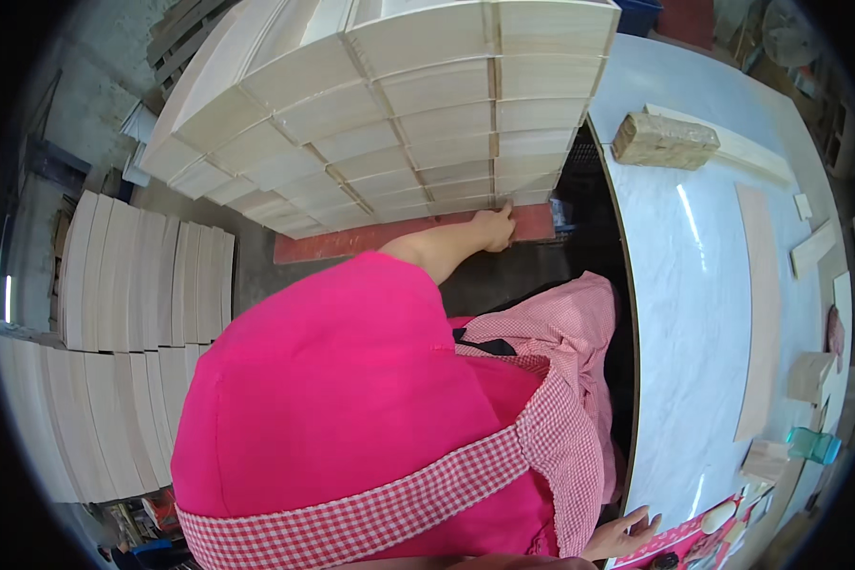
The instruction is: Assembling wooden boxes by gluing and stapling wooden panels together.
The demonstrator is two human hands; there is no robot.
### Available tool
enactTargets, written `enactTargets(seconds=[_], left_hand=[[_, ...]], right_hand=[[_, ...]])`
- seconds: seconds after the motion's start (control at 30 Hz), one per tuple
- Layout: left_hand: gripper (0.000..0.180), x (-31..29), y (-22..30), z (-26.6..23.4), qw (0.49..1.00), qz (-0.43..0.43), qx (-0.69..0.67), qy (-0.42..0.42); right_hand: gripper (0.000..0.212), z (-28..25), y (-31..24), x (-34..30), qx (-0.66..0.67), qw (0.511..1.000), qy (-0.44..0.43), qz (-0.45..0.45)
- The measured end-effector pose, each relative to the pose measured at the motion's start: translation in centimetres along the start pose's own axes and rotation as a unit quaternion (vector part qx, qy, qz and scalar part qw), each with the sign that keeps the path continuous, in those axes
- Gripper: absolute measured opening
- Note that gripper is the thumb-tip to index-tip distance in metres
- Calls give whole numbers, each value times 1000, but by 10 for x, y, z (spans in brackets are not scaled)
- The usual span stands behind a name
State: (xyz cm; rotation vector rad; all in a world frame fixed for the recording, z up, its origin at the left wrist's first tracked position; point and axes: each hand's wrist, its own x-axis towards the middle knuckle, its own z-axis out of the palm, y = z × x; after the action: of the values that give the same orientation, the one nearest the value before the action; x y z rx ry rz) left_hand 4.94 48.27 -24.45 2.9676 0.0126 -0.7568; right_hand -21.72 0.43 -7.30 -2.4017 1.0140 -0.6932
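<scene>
Head view: we see pale stacked boxes [437, 128] on a red board [318, 248], contents unclear; our left hand [493, 230] at their base, hold impossible to tell; our right hand [623, 535], fingers loosely parted and empty, beside the table [679, 370]; a teal container [814, 446].

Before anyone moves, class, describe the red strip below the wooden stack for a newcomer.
Find the stack of pale wooden pieces at top centre. Along its base runs a flat red strip, the left hand near its right end. Its red stands out between the pale stack and dark floor.
</scene>
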Motion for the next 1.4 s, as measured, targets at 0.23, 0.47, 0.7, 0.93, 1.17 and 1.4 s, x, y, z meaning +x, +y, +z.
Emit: enactTargets(seconds=[0.23,0.47,0.7,0.93,1.17,1.4], left_hand=[[44,-38,-8,-25,990,63,-30,126],[37,-63,19,-61,963,37,-65,261],[39,-74,32,-87,931,43,-53,358],[41,-88,47,-113,933,-10,-30,358],[40,-97,45,-137,886,14,-8,464],[38,-104,45,-168,836,32,-22,547]], right_hand=[[43,31,0,5,59,997,-48,-9],[40,42,-15,15,95,992,-83,-32],[52,32,-17,9,116,991,-64,1],[53,28,-17,12,142,988,-58,17],[52,43,-17,20,189,980,-56,11],[50,91,82,34,247,963,-90,-51]])
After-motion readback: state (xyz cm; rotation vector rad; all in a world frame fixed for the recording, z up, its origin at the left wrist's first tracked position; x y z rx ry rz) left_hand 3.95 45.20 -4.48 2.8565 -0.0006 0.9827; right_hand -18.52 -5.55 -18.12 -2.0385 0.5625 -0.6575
